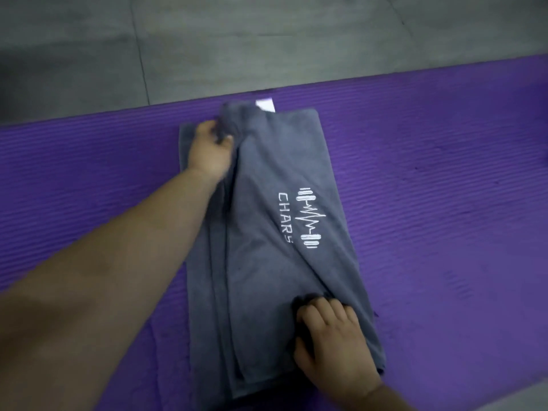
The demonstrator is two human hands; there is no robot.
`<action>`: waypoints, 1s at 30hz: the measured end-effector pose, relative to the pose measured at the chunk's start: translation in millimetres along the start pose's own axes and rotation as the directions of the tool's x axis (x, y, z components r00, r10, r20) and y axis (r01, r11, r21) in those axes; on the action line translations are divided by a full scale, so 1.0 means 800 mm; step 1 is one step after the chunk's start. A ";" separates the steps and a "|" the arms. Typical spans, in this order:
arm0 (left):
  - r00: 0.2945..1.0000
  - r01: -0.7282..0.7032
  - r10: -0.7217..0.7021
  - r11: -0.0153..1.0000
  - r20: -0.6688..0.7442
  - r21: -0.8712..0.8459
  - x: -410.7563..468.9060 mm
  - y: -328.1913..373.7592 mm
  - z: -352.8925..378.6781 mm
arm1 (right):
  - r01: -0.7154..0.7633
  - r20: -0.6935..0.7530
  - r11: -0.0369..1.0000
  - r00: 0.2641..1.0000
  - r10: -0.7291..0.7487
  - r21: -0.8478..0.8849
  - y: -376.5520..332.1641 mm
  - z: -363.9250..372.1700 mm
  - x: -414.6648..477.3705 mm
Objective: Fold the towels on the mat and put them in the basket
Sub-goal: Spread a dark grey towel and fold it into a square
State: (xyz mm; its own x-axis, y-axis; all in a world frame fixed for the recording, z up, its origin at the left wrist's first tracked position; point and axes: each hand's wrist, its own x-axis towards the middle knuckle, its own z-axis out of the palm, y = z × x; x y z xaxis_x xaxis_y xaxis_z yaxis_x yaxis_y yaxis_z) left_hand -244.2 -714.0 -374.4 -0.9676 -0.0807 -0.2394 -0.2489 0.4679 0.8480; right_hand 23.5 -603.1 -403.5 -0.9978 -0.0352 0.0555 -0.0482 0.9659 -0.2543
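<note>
A grey towel (267, 238) with a white dumbbell logo lies lengthwise on the purple mat (430, 188), partly folded along its length. My left hand (209, 146) grips a bunched fold at the towel's far left corner. My right hand (332, 339) pinches the upper layer of the towel near its close end, fingers curled into the cloth. A white label (266, 104) sticks out at the far edge. No basket is in view.
Grey tiled floor (237, 40) lies beyond the mat's far edge. The mat stretches left and right of the towel. A strip of floor shows at the bottom right corner (527, 403).
</note>
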 end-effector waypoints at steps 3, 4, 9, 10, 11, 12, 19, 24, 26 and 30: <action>0.993 0.118 -0.122 0.967 -0.004 -0.226 0.011 -0.021 -0.030 | -0.012 0.014 1.000 1.000 0.012 -0.011 -0.003 0.002 0.006; 0.986 0.165 -0.165 0.935 0.026 -0.315 0.002 -0.023 -0.035 | -0.008 0.014 1.000 1.000 0.008 -0.021 -0.002 0.002 0.008; 0.988 0.134 -0.121 0.981 0.093 -0.144 -0.079 -0.046 -0.044 | 0.058 0.047 0.996 0.997 -0.055 -0.067 0.003 -0.003 0.010; 0.986 0.115 -0.103 0.989 0.129 -0.089 -0.098 -0.049 -0.046 | 0.070 0.061 0.994 0.996 -0.065 -0.081 0.003 -0.004 0.011; 0.982 0.093 -0.085 0.995 0.166 -0.047 -0.116 -0.054 -0.049 | 0.079 0.076 0.991 0.995 -0.072 -0.107 0.003 -0.006 0.012; 0.977 0.071 -0.069 0.997 0.202 -0.005 -0.131 -0.059 -0.052 | 0.088 0.081 0.986 0.994 -0.077 -0.140 0.002 -0.009 0.013; 0.973 0.068 -0.082 0.995 0.218 0.071 -0.183 -0.081 -0.064 | 0.198 -0.034 0.979 0.979 -0.199 -0.047 -0.067 -0.014 -0.006; 0.974 0.010 -0.031 0.995 0.225 0.094 -0.180 -0.084 -0.087 | 0.061 0.046 0.997 0.997 -0.058 -0.047 -0.114 0.006 -0.004; 0.976 0.017 -0.047 0.990 0.211 0.142 -0.183 -0.089 -0.097 | 0.072 0.018 0.997 0.997 -0.072 -0.014 -0.119 0.006 -0.004; 0.966 0.061 -0.123 0.962 0.227 0.265 -0.183 -0.095 -0.106 | 0.088 0.041 0.996 0.995 -0.089 0.025 -0.130 0.007 -0.011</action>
State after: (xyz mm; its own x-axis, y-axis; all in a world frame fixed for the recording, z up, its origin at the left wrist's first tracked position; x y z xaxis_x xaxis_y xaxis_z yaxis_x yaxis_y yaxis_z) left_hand -87.7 -812.3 -363.7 -0.8942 0.0639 -0.4432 -0.2866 0.6788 0.6761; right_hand 37.3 -704.6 -382.8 -0.9905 -0.1318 0.0380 -0.1372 0.9524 -0.2723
